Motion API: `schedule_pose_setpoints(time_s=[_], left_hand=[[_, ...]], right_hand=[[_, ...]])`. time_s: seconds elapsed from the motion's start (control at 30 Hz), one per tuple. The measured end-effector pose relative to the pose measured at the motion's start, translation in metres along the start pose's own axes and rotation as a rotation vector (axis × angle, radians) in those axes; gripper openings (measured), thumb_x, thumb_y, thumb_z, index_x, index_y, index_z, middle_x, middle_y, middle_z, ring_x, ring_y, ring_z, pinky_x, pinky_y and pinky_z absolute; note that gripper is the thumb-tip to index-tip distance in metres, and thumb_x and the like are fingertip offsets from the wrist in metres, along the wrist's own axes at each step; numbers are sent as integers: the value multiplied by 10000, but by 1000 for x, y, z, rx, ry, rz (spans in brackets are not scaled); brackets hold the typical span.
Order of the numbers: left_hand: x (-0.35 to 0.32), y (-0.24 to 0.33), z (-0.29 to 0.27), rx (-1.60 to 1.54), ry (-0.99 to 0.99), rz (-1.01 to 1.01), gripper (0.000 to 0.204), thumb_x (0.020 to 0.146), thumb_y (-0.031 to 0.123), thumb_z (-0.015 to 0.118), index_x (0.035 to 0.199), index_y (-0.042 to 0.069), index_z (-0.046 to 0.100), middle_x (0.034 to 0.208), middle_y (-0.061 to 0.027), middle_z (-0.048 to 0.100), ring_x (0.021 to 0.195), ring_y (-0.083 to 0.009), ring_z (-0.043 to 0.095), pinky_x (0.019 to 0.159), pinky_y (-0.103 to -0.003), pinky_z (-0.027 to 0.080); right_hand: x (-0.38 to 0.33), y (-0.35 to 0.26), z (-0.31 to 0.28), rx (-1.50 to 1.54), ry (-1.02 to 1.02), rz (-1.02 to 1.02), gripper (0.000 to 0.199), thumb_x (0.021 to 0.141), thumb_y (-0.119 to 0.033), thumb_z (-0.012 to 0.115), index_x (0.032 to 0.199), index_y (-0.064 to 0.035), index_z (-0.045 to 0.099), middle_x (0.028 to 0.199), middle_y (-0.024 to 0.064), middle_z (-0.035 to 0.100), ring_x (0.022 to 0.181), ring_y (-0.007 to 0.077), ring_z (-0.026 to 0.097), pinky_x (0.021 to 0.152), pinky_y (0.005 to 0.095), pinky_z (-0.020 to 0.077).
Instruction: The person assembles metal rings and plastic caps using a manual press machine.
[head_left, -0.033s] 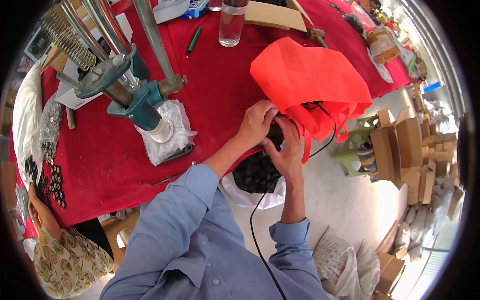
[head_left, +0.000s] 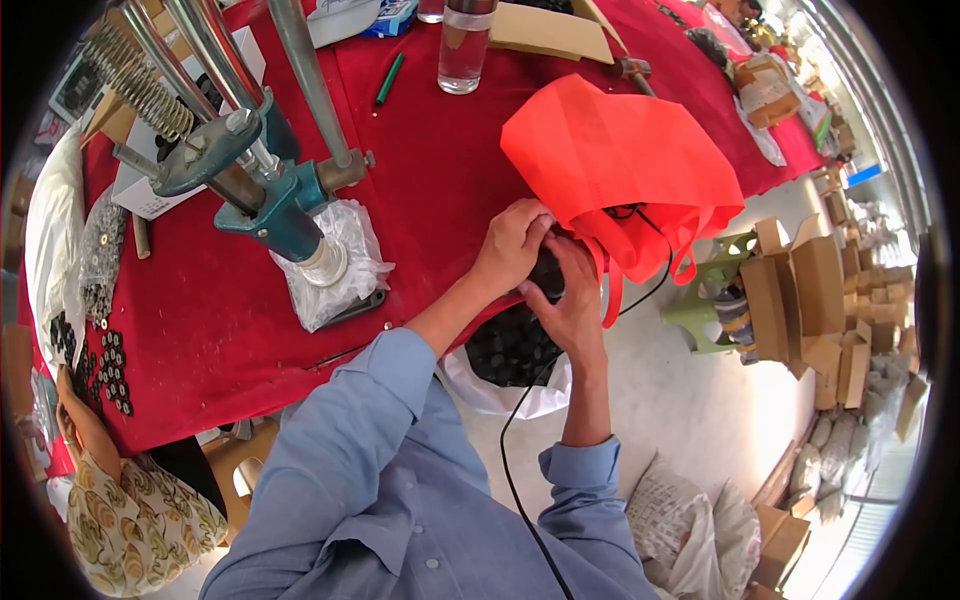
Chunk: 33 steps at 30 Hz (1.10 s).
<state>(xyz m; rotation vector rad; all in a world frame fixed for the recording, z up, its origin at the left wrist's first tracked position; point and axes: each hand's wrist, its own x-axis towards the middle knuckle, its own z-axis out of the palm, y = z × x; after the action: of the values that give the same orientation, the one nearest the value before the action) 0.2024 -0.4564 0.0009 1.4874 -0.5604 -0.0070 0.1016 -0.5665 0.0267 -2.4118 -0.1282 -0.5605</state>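
A dark, rounded black object (head_left: 547, 272) sits between my two hands at the table's edge, beside a red cloth bag (head_left: 620, 150). My left hand (head_left: 514, 243) has its fingers curled in at the object's upper end. What its fingertips pinch is hidden. My right hand (head_left: 572, 292) wraps the object from the other side, thumb on the near side. Just below my hands, a white sack (head_left: 470, 397) holds many small black pieces (head_left: 508, 345). A black cable (head_left: 507, 440) runs from the bag down past my right forearm.
A green press (head_left: 270, 205) with steel columns stands left on the red-covered table (head_left: 220, 350), plastic film under its ram. A glass of water (head_left: 465, 50), green pen (head_left: 390, 78) and hammer (head_left: 637, 72) lie farther back. Another person's hand (head_left: 68, 415) is left; cartons (head_left: 800, 290) stand right.
My right hand has shifted slightly toward the left and up, and more of the black object shows between my hands. My left hand has barely moved.
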Motion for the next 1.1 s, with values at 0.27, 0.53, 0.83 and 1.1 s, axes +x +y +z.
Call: schedule_pose_setpoints(time_s=[0.27, 0.53, 0.83, 1.1], left_hand=[[-21, 11, -59, 246, -117, -70, 209, 985, 20, 550, 1159, -18, 661, 1078, -133, 702, 977, -218, 693, 842, -334, 551], [-36, 18, -52, 587, -307, 201, 427, 786, 103, 815, 1181, 11, 682, 1158, -146, 606, 997, -350, 623, 867, -421, 529], [-53, 55, -66, 154, -131, 46, 403, 770, -7, 823, 1151, 32, 699, 1105, -92, 655, 939, -203, 679, 827, -337, 569], [-67, 68, -73, 227, -34, 235, 431, 712, -39, 828, 1113, 22, 682, 1051, -124, 666, 983, -301, 686, 859, -365, 580]], right_hand=[[-6, 4, 4, 31, -10, 62, 470, 785, -47, 782, 1232, -10, 639, 1130, 176, 671, 1074, 348, 655, 958, 444, 505], [-2, 0, 3, 169, -10, 153, 473, 804, 43, 690, 1268, -30, 637, 1056, 156, 691, 998, 300, 670, 910, 400, 520], [-14, -15, 3, 793, 40, 412, 367, 936, 41, 616, 1303, 30, 603, 1133, 112, 686, 1011, 169, 672, 891, 310, 542], [-16, -50, 6, 940, -14, 292, 369, 888, 22, 723, 1246, 38, 633, 1174, 93, 631, 987, 156, 653, 884, 290, 541]])
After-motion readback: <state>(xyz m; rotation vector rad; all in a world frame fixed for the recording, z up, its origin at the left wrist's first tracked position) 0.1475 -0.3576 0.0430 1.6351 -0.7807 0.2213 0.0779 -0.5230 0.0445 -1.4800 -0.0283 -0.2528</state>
